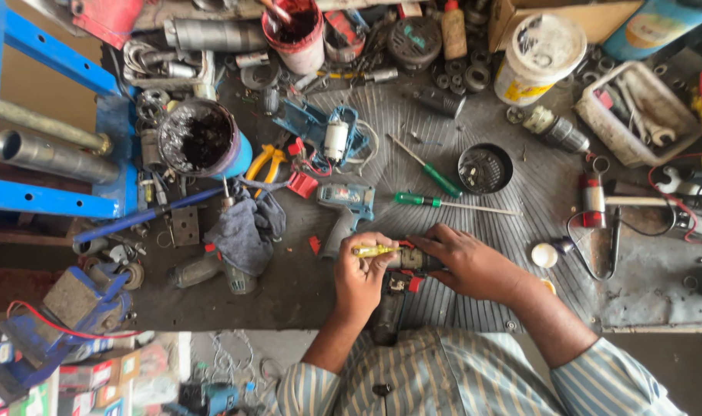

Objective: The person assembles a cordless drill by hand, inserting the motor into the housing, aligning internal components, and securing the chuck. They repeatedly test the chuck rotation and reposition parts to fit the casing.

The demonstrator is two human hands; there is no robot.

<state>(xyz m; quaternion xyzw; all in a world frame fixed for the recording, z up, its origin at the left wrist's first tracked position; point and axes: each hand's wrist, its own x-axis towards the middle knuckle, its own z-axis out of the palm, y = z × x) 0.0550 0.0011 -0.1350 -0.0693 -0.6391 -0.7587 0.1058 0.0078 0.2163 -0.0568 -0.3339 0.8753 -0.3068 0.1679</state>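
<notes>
While both hands work at the near edge of the messy grey workbench (289, 296), the left hand (360, 276) is closed around a thin yellow-handled screwdriver (376, 250). Its tip points at a dark power-tool body with red parts (401, 271), which lies on the bench just in front of the person's striped shirt. The right hand (466, 262) is wrapped over the top of that tool and holds it down.

Just behind the hands lie a blue-grey drill housing (348, 208) and a green-handled screwdriver (428, 201). A grey-blue rag (247, 231) sits to the left. A small round black dish (485, 168) sits further back, and a black pot of dark grease (199, 139) stands at the back left.
</notes>
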